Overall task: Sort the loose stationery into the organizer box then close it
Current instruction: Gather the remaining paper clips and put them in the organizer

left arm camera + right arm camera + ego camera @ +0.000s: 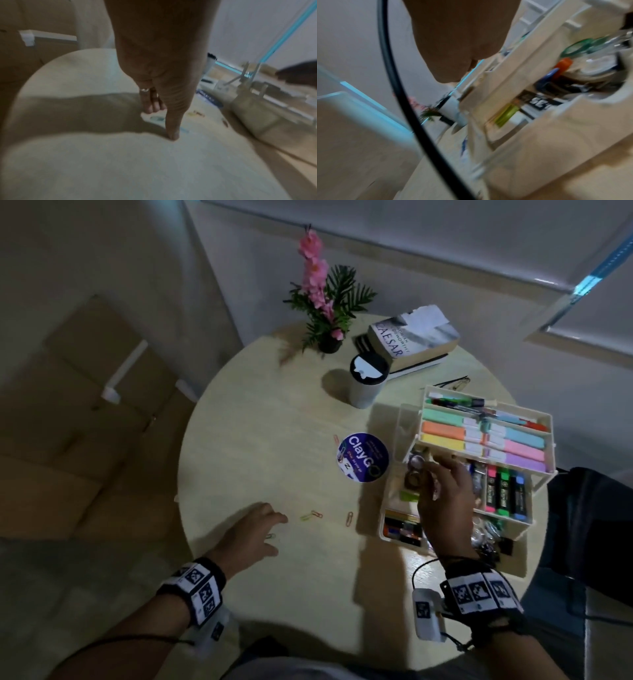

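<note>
Reaching my left hand [251, 530] flat toward loose paper clips [311, 514] on the worktop [260, 422], fingers apart, nothing held. They look thin, light and slippery: better pinched by an edge. My right hand [445, 501] hovers over the open organizer box [387, 525]; whether it holds anything, I cannot tell.

Materials, head view: pale wood-grain surface [260, 412], matt; cream plastic organizer box [411, 419], smooth

Paper clips [349, 518] thin coloured wire, look plastic-coated. Highlighters [503, 491] glossy black plastic barrels, neon caps. Pastel markers [445, 433] matt plastic. ClayGo tub [363, 457] carries a glossy printed lid label. Book [416, 337] paper cover, torn white at the corner. Cup [364, 385] matt white, black lid
</note>
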